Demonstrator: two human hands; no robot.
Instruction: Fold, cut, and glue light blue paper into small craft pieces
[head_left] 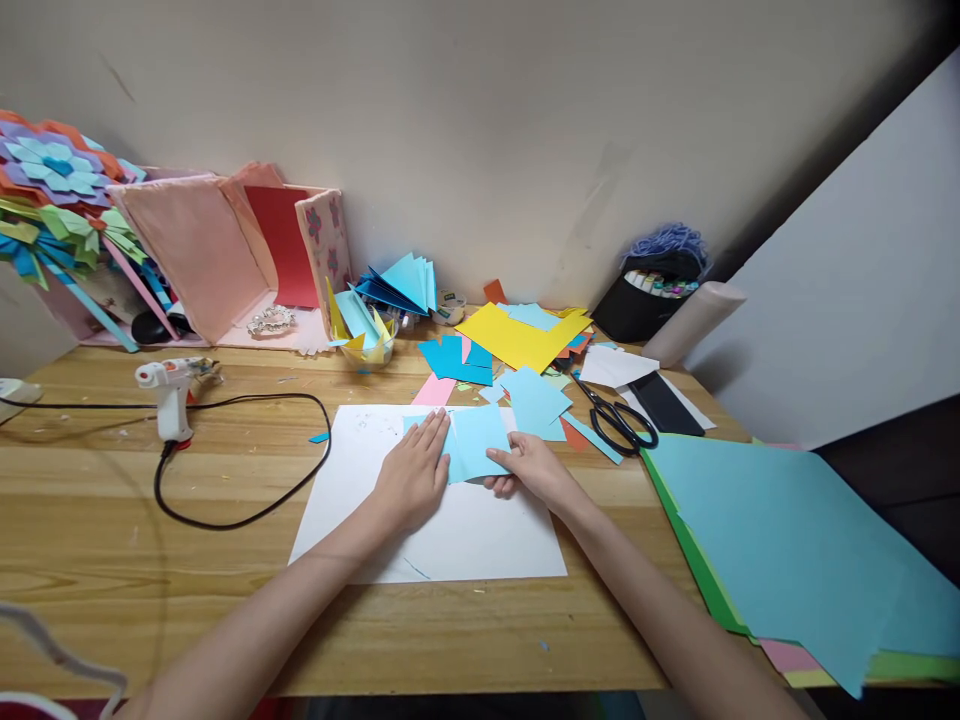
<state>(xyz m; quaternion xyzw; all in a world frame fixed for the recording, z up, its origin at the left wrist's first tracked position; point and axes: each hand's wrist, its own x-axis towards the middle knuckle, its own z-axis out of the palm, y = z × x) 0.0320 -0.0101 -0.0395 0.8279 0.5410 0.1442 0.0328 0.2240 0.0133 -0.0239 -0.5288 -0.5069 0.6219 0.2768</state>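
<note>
A light blue piece of paper (pixel 480 440) lies over a white sheet (pixel 465 540) on the wooden table, its right side slightly raised. My left hand (pixel 415 468) is flat with fingers stretched, pressing on the paper's left part and covering some of it. With thumb on top and fingers underneath, my right hand (pixel 525 465) pinches the paper's lower right edge. Just beyond lie more light blue pieces (pixel 534 397) and a pink strip (pixel 434 390). Black-handled scissors (pixel 616 420) rest to the right of my right hand.
On the left stands a white glue gun (pixel 171 395) with a looped black cord (pixel 225 525). Behind are a cup of paper scraps (pixel 367 348), a yellow sheet (pixel 517 338) and a black pen holder (pixel 634 308). Large coloured sheets (pixel 780 530) overhang the right edge.
</note>
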